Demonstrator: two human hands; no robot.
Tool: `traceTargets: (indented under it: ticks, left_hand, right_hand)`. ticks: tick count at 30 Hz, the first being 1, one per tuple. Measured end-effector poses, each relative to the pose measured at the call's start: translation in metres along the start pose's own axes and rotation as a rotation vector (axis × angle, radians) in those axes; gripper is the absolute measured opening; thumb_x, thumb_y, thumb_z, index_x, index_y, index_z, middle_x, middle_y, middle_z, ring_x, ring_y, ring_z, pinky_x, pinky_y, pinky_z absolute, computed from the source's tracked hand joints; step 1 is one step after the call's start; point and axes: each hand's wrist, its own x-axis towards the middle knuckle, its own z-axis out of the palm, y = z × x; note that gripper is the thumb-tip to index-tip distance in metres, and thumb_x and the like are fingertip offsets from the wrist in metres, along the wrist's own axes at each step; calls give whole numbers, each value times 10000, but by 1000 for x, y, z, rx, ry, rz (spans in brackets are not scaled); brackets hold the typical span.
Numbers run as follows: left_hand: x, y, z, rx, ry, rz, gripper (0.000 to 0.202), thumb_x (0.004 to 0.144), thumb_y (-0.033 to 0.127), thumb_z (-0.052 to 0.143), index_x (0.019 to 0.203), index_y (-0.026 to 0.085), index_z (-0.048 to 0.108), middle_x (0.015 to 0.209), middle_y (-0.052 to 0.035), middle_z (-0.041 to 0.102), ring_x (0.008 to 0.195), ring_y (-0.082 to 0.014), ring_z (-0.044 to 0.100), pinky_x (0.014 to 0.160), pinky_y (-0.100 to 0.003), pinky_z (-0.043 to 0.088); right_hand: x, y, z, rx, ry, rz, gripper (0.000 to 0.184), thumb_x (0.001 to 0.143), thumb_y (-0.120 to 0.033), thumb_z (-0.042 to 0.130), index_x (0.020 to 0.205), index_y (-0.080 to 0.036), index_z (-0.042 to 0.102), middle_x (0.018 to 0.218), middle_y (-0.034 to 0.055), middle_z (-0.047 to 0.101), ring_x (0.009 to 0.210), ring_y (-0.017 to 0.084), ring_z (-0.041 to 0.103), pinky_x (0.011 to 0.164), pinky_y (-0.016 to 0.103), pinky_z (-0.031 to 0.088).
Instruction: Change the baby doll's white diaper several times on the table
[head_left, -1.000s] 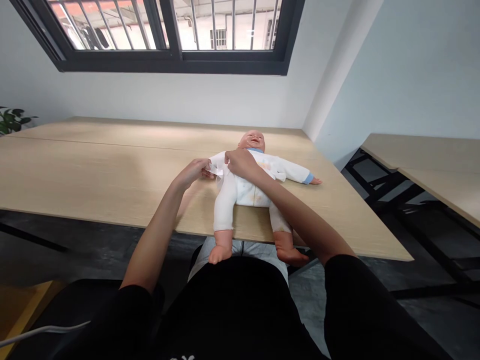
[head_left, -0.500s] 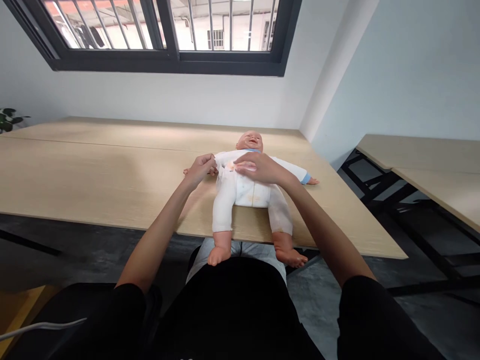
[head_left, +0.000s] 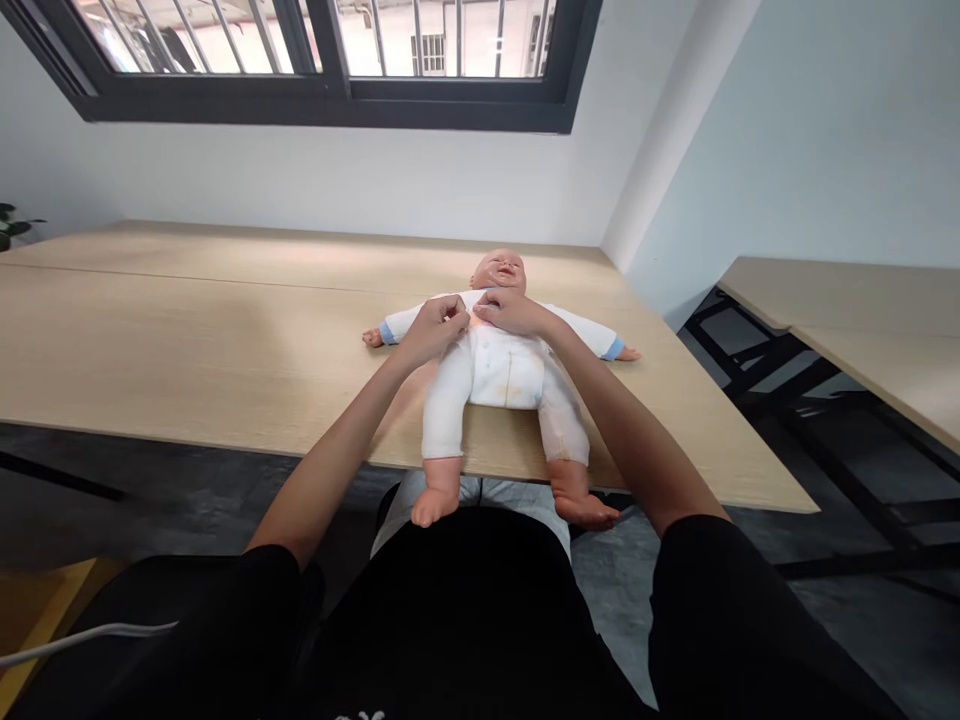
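A baby doll (head_left: pixel 501 268) lies on its back on the table, head toward the wall and feet over the front edge. It wears a white baby shirt (head_left: pixel 574 322) with blue cuffs, white leggings (head_left: pixel 448 400) and a white diaper (head_left: pixel 495 375). Over the doll's chest, my left hand (head_left: pixel 437 328) is closed, its fingertips pinching the shirt's front edge. Just beside it, my right hand (head_left: pixel 514 311) bends over the chest with its fingers closed on the shirt front. A patch of bare chest shows between the hands. My fingers partly hide the cloth.
The pale wooden table (head_left: pixel 187 340) stretches left and back to the wall under a barred window (head_left: pixel 330 100). Another table (head_left: pixel 847 310) with black legs stands at right. A black chair (head_left: pixel 150 620) and a white cable (head_left: pixel 97 632) are at lower left.
My left hand has moved right and inward with the shirt edge, from the doll's side to its chest. My right hand has shifted slightly up. The doll's cuffed left-side arm shows more.
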Motion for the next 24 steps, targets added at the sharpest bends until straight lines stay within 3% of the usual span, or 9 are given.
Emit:
traceTargets:
  ticks: [3, 8, 12, 17, 24]
  left_hand:
    - [-2, 1, -1, -41, 37, -61, 122, 734, 179, 508, 632, 191, 442, 581, 41, 469, 537, -90, 409, 548, -228, 315]
    - [-5, 8, 4, 46, 62, -37, 185, 784, 122, 547, 650, 186, 437, 607, 45, 410, 584, -103, 376, 573, -234, 294]
    - [-6, 7, 9, 59, 37, -24, 214, 819, 103, 539, 658, 186, 424, 635, 44, 401, 605, -111, 359, 610, -249, 297]
    - [-7, 0, 16, 193, -40, 21, 204, 811, 41, 535, 712, 191, 438, 678, 40, 418, 661, -134, 379, 660, -272, 303]
    - [-9, -3, 19, 370, -84, 105, 249, 804, 28, 555, 723, 211, 408, 742, 8, 448, 752, -176, 430, 744, -302, 352]
  right_hand:
    - [10, -1, 2, 56, -19, -29, 178, 956, -260, 540, 870, -132, 628, 941, 74, 703, 881, 202, 620, 747, 288, 424]
    - [10, -6, 23, 61, 219, 26, 154, 917, -212, 507, 854, -149, 632, 1002, 99, 712, 963, 236, 628, 822, 320, 442]
    - [10, -5, 36, 40, 302, 8, 155, 860, -162, 488, 905, -162, 637, 1039, 109, 710, 1001, 255, 627, 903, 360, 453]
    - [10, 3, 39, 96, 320, -55, 240, 754, -129, 484, 959, -168, 603, 1076, 128, 685, 1043, 260, 601, 928, 374, 467]
    - [6, 4, 33, 159, 263, -162, 219, 790, -178, 508, 990, -154, 593, 1128, 140, 687, 1044, 252, 612, 909, 357, 468]
